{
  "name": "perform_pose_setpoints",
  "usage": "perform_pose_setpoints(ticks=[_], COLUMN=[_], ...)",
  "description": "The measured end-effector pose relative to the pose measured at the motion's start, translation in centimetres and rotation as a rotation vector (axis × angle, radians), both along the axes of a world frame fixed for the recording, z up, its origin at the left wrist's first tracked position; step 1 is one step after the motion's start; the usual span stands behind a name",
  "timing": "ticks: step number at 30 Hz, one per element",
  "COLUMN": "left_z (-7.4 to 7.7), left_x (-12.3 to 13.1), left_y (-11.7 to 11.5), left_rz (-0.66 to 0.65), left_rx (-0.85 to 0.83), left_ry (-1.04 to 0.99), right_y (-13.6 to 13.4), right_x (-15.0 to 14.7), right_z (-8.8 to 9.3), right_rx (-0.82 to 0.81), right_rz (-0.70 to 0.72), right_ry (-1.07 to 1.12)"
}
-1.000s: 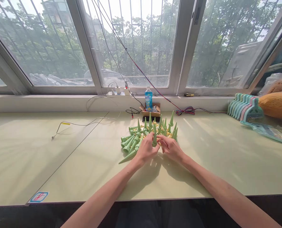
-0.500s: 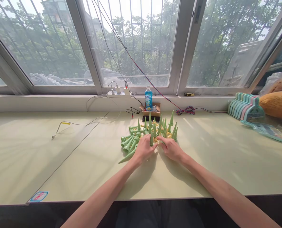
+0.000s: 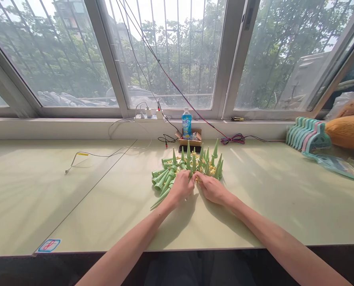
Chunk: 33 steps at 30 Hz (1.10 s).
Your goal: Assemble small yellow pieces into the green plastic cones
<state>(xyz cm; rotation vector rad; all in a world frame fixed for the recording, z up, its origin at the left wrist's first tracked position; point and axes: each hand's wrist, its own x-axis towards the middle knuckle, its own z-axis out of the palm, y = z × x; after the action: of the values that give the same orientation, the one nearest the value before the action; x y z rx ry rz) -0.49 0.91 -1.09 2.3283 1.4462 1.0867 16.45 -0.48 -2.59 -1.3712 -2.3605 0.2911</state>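
Observation:
My left hand (image 3: 182, 186) is closed around a green plastic spike (image 3: 191, 172); only the upper part shows above my fingers. Close by its right side, my right hand (image 3: 213, 189) is closed in a pinch, thumb and forefinger almost meeting the left fingertips. Whatever is between those fingers is too small to make out. Beyond my hands, several green spikes (image 3: 215, 149) stand tip up among small yellow pieces (image 3: 213, 171). To the left, more green spikes (image 3: 165, 178) lie on their sides in a pile, partly behind my left hand.
A blue bottle (image 3: 186, 124) stands in a small cardboard box (image 3: 191, 139) by the sill, with a dark phone (image 3: 185, 149) in front. Cables (image 3: 234, 138) trail across the back of the table (image 3: 284, 206). Pastel plastic items (image 3: 309, 134) stand in a row at right.
My right hand has moved slightly left, bringing its fingertips close to my left ones. The spike in my left hand sits lower. A lying spike near my left wrist has shifted a little.

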Motion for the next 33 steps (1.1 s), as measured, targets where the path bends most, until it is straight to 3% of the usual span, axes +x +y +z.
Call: perform_pose_setpoints(ticks=[17, 33], left_z=[0.3, 0.6], left_x=[0.0, 0.0], left_y=[-0.3, -0.5], left_rz=[-0.033, -0.061], left_rx=[-0.025, -0.016], left_ry=[0.000, 0.051], right_y=[0.7, 0.3], right_x=[0.0, -0.8], right_z=[-0.8, 0.3], right_rx=[0.032, 0.097], right_rz=[0.000, -0.071], right_ry=[0.077, -0.024])
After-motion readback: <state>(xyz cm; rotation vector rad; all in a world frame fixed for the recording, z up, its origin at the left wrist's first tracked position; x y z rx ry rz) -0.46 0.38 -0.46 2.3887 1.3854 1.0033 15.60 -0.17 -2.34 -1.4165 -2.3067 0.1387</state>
